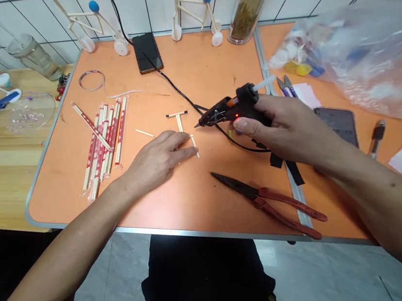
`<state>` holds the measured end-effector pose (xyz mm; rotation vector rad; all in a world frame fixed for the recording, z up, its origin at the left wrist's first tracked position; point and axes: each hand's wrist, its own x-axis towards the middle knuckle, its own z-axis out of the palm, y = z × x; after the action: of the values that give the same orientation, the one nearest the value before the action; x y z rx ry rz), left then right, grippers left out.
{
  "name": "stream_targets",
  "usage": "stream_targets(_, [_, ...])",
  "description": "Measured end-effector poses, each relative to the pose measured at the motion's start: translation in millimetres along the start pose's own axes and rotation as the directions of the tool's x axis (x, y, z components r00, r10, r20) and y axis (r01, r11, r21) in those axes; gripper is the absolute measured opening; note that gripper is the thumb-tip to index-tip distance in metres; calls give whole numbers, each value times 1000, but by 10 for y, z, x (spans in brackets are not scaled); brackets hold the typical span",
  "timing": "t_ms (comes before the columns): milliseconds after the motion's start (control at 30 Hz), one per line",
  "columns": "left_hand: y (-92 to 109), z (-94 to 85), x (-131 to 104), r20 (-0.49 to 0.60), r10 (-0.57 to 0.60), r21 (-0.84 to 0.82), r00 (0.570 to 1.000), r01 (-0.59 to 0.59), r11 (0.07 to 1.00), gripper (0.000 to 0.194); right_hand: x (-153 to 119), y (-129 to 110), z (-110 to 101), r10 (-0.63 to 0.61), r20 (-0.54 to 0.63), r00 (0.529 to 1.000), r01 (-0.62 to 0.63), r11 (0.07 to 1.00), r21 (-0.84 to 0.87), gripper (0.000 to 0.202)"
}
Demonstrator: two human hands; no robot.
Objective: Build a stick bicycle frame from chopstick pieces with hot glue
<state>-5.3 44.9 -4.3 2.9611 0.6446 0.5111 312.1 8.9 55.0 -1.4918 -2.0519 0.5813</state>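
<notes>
My right hand [286, 125] is wrapped round a black hot glue gun [232, 106], its nozzle pointing left and a white glue stick poking out the back. A small red light glows on the gun. Low on the table, my left hand [161, 155] presses its fingers and thumb on a small piece made of thin wooden sticks [179, 124]. A dark-ended crosspiece [176, 114] tops this piece. One short stick [195, 146] shows by my thumb, close below the nozzle; my fingers hide part of the rest. Another loose stick [144, 133] lies to the left.
Red-handled pliers [265, 198] lie near the front edge. Wrapped chopsticks [101, 143] are piled left. A black cord [166, 79] crosses the table. Behind stand two stick models with blue balls [94, 6], a phone [147, 53] and a glass [247, 8]. A plastic bag [365, 57] sits right.
</notes>
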Motion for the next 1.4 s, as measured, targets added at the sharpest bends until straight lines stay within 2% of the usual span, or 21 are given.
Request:
stream_targets(233, [13,-19,2,9,-9,6,1000,9,1000,56,-26,61,57,-80,5,997,80,994,-80,52])
stream_targets(533, [9,-8,-8,11,-16,-6,1000,16,1000,54,-37,44,32,-19,-12,1000,19,1000,-21,48])
stream_targets(833, [11,-17,-4,28,-18,0,999,18,1000,54,-40,4,73,-54,27,998,54,998,10,59])
stream_targets(1400, [5,-4,-7,26,-18,-5,999,18,1000,56,-28,-27,104,-75,42,996,75,997,13,59])
